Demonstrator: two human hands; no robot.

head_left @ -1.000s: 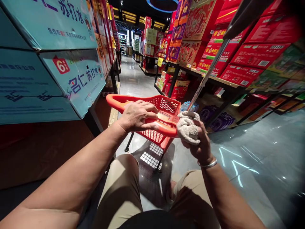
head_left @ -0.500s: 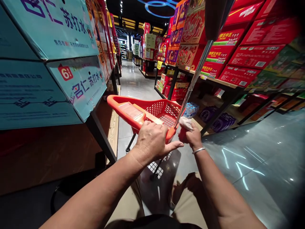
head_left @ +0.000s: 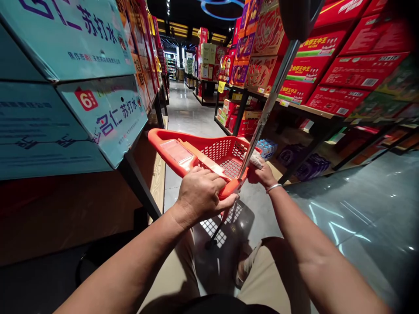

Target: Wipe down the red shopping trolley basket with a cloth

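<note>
My left hand [head_left: 200, 192] is closed over the near right part of the handle of a red-orange shopping cart [head_left: 199, 138], its thumb pointing right below the bar. A crumpled whitish cloth [head_left: 255, 159] is bunched in my right hand [head_left: 264, 174], held against the outside of the cart's right side. The fingers of that hand are partly hidden. Between my hands a metal pole [head_left: 270, 103] with a dark upper end slants down to the cart's near right corner; whether it is fixed there I cannot tell. The visible part of the basket shows only its perforated wall and floor.
Blue cartons [head_left: 98, 113] are stacked close on the left, above a black shelf leg [head_left: 139, 185]. Red boxes [head_left: 352, 72] fill shelving on the right, with wrapped bottle packs [head_left: 266, 149] below. A shiny grey aisle floor [head_left: 183, 104] runs ahead.
My right hand with the cloth has shifted slightly up and forward along the cart's side. My left hand has moved a little left and down, still on the handle.
</note>
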